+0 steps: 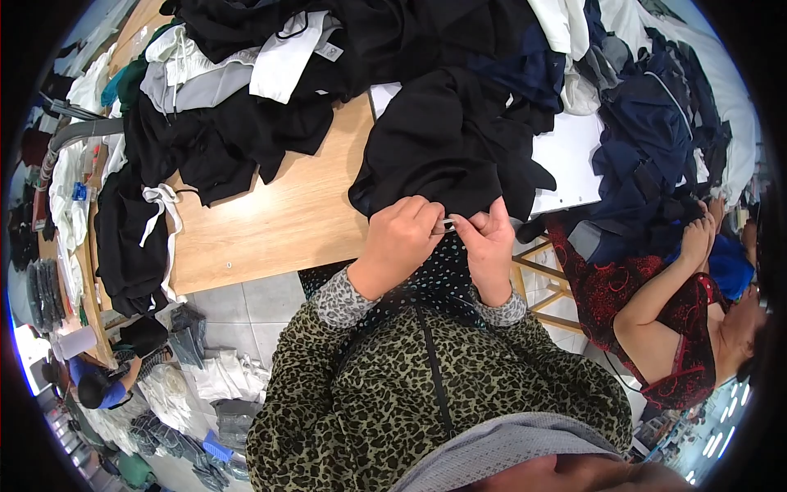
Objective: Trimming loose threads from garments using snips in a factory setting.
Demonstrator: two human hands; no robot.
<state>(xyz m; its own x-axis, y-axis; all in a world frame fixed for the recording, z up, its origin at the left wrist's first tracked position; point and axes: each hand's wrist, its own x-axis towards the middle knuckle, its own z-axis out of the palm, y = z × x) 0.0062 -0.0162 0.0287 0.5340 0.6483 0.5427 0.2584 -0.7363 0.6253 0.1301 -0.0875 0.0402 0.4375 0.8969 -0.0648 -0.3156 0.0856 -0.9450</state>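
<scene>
My left hand (404,244) is closed, its curled fingers at the near edge of a bunched black garment (434,135) on the table. Beside it, my right hand (489,250) pinches with thumb and fingers. Between the two hands shows a small, thin, pale strip (448,222), and both hands grip it. Too little of it is visible to tell its kind. The black garment lies in folds just beyond my fingers.
Black clothes heap along the wooden table's (279,221) far side, with a grey-and-white garment (201,78) among them. Navy clothes (643,123) pile up on the right. A person in red and black (656,320) sits close at right. Bagged clothes (225,377) lie on the floor.
</scene>
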